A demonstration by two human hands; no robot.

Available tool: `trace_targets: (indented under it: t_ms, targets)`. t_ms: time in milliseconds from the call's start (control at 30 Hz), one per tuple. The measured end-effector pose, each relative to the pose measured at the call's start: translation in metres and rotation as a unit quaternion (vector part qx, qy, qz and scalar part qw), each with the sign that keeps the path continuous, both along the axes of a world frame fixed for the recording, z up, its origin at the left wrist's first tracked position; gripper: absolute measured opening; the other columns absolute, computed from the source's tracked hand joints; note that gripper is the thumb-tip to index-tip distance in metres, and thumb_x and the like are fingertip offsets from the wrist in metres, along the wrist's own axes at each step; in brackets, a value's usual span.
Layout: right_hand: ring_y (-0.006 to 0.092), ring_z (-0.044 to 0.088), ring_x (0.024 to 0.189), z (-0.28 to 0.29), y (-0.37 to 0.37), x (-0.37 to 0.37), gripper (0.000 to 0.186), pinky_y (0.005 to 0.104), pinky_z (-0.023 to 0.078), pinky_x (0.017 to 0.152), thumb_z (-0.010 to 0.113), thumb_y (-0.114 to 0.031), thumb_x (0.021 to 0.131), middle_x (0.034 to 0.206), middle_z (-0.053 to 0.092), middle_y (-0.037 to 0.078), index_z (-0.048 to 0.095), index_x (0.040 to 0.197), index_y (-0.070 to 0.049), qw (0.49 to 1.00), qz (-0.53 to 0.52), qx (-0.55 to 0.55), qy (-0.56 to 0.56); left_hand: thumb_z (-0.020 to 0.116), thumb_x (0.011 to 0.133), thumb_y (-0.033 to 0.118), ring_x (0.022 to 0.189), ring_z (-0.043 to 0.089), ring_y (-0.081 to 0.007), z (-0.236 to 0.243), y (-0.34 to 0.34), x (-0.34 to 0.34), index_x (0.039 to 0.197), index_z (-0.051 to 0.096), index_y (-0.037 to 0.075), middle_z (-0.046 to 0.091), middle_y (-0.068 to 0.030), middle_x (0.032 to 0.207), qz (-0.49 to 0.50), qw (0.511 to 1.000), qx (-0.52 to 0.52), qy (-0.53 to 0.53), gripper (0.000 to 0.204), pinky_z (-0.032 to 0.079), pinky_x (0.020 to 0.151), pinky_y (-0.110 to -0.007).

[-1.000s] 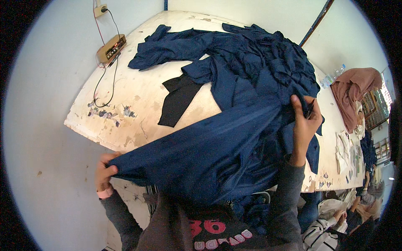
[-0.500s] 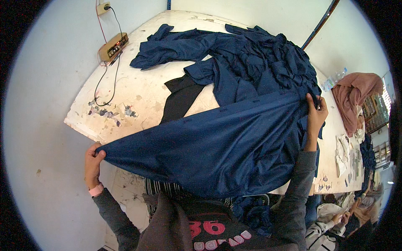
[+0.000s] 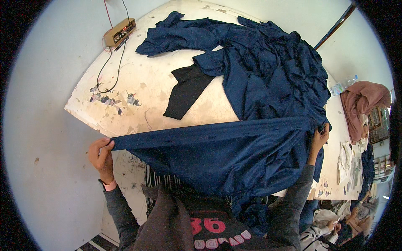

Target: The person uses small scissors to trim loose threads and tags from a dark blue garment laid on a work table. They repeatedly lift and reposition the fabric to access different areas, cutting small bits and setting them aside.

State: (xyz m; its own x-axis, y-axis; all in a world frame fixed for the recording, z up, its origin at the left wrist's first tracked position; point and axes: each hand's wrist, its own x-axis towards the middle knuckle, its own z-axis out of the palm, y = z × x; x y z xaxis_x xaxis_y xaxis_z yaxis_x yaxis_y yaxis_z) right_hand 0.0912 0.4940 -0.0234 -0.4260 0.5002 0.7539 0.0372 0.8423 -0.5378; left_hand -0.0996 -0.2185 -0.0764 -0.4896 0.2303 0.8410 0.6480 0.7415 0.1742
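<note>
One dark-blue woven-cloth garment [image 3: 234,157] hangs along a pale, stained, flat-topped table's [image 3: 144,94] near edge, left hand [image 3: 101,155] and right hand [image 3: 320,139] pinching its straight border, best held evenly taut

Right hand [image 3: 320,140]: partly hidden, grip indistinct against navy cloth [image 3: 226,152]. Red wire [image 3: 108,15] and black cable [image 3: 126,8]: cut off by upper edge. Tan control box [image 3: 120,33]: markings too small to read. Co-worker's hands [image 3: 334,227]: blurred.
</note>
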Motion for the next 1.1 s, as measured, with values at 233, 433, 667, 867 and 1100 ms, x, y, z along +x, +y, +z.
trace_targets:
  t_ms: [233, 433, 667, 867, 1100]
  targets:
    - [0.0218, 0.055, 0.073, 0.034, 0.077, -0.002, 0.025, 0.0343, 0.046, 0.070, 0.075, -0.022, 0.087, 0.079, 0.061, 0.010, 0.061, 0.093, -0.002, 0.969, -0.222, 0.070, -0.079, 0.074, 0.082, -0.003, 0.076, 0.065, -0.0121, 0.011, 0.075, 0.024, 0.111, 0.063, 0.002, 0.070, -0.0033, 0.086, -0.157, 0.753, 0.430, -0.473, 0.032, 0.051, 0.074, -0.023]
    - [0.0238, 0.061, 0.084, 0.090, -0.037, -0.038, 0.039, 0.0353, 0.049, 0.077, 0.078, -0.028, 0.085, 0.095, 0.066, 0.010, 0.061, 0.112, -0.006, 0.951, -0.226, 0.079, -0.193, 0.072, 0.091, 0.002, 0.083, 0.068, -0.0096, 0.057, 0.144, 0.057, 0.136, 0.050, 0.000, 0.075, -0.0086, 0.092, -0.268, 0.559, 0.519, -0.589, 0.050, 0.052, 0.078, -0.022]
    - [0.0130, 0.062, 0.094, 0.085, -0.277, -0.008, 0.030, 0.0280, 0.049, 0.082, 0.076, -0.008, 0.084, 0.103, 0.068, 0.007, 0.065, 0.111, -0.004, 0.916, 0.256, -0.220, -0.215, 0.073, 0.089, -0.003, 0.084, 0.069, -0.0087, 0.070, 0.168, 0.073, 0.145, 0.041, -0.001, 0.076, -0.0130, 0.097, -0.266, 0.623, 0.480, -0.558, 0.064, 0.051, 0.077, -0.019]
    - [0.0168, 0.070, 0.077, 0.035, -0.350, -0.027, 0.030, 0.0283, 0.054, 0.069, 0.079, -0.010, 0.084, 0.089, 0.072, 0.010, 0.065, 0.110, -0.003, 0.873, 0.372, -0.242, -0.201, 0.072, 0.089, -0.003, 0.085, 0.069, -0.0086, 0.086, 0.181, 0.089, 0.148, 0.037, 0.001, 0.076, -0.0145, 0.099, -0.266, 0.660, 0.423, -0.562, 0.068, 0.052, 0.075, -0.019]
    - [0.0213, 0.067, 0.065, 0.046, -0.365, -0.041, 0.027, 0.0304, 0.048, 0.060, 0.080, -0.011, 0.081, 0.087, 0.073, 0.008, 0.069, 0.104, -0.005, 0.917, 0.356, -0.071, -0.167, 0.069, 0.090, -0.006, 0.089, 0.070, -0.0112, 0.081, 0.180, 0.099, 0.152, 0.030, 0.001, 0.076, -0.0134, 0.097, -0.284, 0.657, 0.410, -0.566, 0.074, 0.055, 0.079, -0.023]
